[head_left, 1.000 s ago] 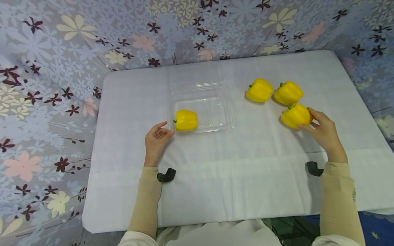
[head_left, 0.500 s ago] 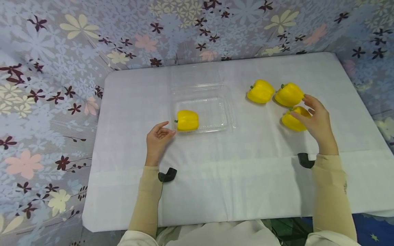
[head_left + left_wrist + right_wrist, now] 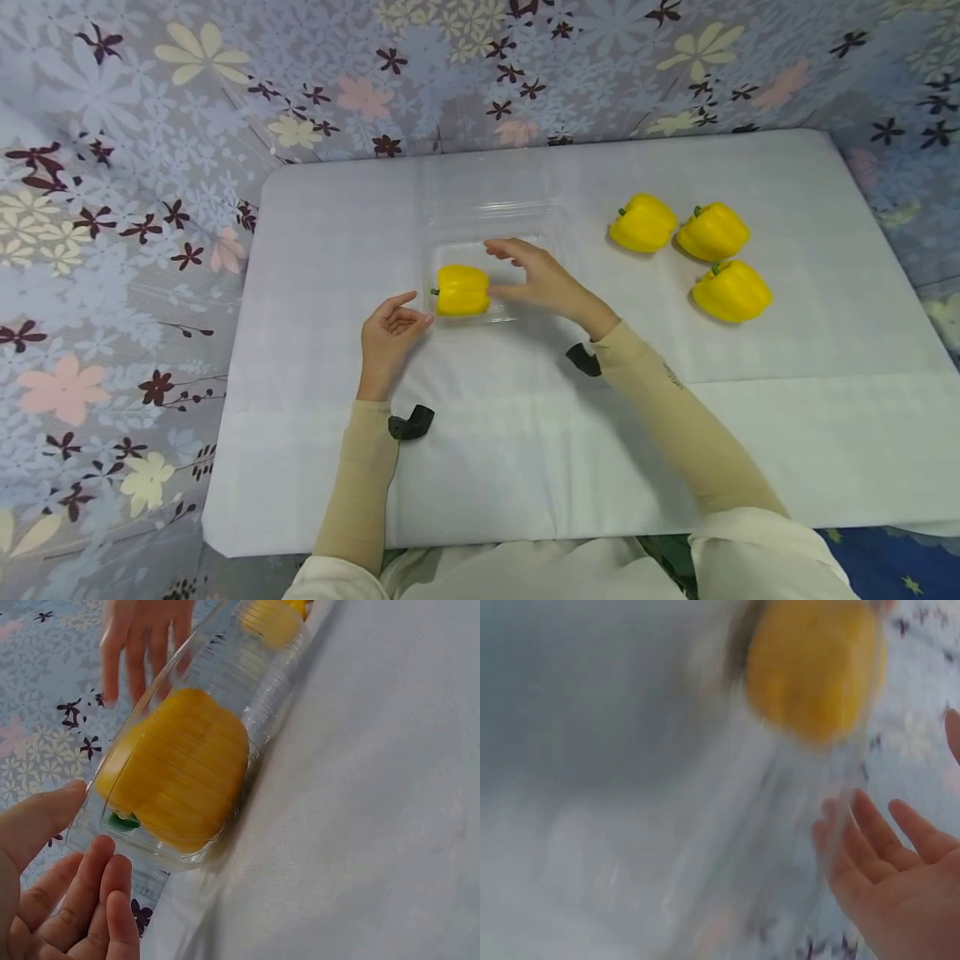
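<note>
A yellow bell pepper (image 3: pixel 462 290) lies on its side at the left end of a clear plastic clamshell box (image 3: pixel 517 312), its green stem towards the left. My left hand (image 3: pixel 393 329) is beside the near left corner of this box, fingers loosely bent; in the left wrist view its fingertips (image 3: pixel 101 847) are at the corner, contact uncertain. Over the box hovers my right hand (image 3: pixel 536 279), spread and holding nothing, thumb close to the pepper's right end. Three more yellow bell peppers, one at the back left (image 3: pixel 642 223), one behind (image 3: pixel 712 232) and one nearest (image 3: pixel 731 291), lie to the right.
The box's transparent lid (image 3: pixel 487 179) is folded back towards the wall side. A white cloth (image 3: pixel 480 467) covers the table, with flowered fabric (image 3: pixel 337 75) rising behind it. Small black wrist cameras (image 3: pixel 411 422) stick out beside the sleeves.
My right hand has left the nearest of the three peppers and swung left over the box, carrying nothing. That pepper stays on the cloth. My left hand has barely moved.
</note>
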`<state>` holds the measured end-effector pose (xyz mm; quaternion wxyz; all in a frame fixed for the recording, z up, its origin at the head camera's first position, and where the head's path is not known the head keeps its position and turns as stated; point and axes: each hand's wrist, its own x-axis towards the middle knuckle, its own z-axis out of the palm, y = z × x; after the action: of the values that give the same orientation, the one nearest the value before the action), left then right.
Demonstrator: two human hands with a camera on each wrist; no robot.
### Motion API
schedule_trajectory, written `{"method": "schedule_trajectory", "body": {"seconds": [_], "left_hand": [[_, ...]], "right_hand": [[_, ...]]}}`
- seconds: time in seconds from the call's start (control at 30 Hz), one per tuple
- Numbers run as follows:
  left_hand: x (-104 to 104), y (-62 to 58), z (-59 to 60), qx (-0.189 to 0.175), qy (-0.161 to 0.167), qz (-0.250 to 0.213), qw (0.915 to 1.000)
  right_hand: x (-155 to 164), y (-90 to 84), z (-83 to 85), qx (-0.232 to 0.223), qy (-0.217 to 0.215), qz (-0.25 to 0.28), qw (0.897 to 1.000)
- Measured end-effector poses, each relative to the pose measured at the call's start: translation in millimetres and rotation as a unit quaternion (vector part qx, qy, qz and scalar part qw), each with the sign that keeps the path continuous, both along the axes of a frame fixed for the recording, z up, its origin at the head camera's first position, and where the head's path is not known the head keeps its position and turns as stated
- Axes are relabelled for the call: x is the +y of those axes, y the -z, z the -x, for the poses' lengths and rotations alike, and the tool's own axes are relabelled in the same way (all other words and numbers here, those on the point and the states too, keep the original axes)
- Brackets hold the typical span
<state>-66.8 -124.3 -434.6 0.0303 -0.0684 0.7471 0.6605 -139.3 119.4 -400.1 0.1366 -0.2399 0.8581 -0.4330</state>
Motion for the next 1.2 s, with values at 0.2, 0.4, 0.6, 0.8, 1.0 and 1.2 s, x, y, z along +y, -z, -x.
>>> {"method": "schedule_trajectory", "body": {"seconds": [0.2, 0.4, 0.6, 0.8, 1.0, 1.2], "left_hand": [[3, 0.2, 1.1, -0.005, 0.005, 0.002, 1.0], [5, -1.9, 0.3, -0.01, 0.003, 0.0, 0.9999], [6, -3.4, 0.3, -0.011, 0.003, -0.007, 0.9999], [5, -3.2, -0.7, -0.011, 0.003, -0.006, 0.9999], [5, -2.4, -0.5, -0.011, 0.004, -0.003, 0.9999], [5, -2.2, -0.4, -0.012, 0.005, -0.012, 0.9998]], "right_hand": [[-35, 11.4, 3.6, -0.017, -0.04, -0.035, 0.998], [-45, 18.3, 1.0, -0.036, -0.033, -0.054, 0.997], [-48, 23.6, 0.0, -0.028, -0.01, -0.066, 0.997], [-50, 29.7, 2.0, -0.025, 0.01, -0.046, 0.999], [-51, 31.4, 2.3, -0.026, 0.029, -0.025, 0.999], [-41, 22.7, 5.4, -0.025, 0.083, 0.01, 0.996]]}}
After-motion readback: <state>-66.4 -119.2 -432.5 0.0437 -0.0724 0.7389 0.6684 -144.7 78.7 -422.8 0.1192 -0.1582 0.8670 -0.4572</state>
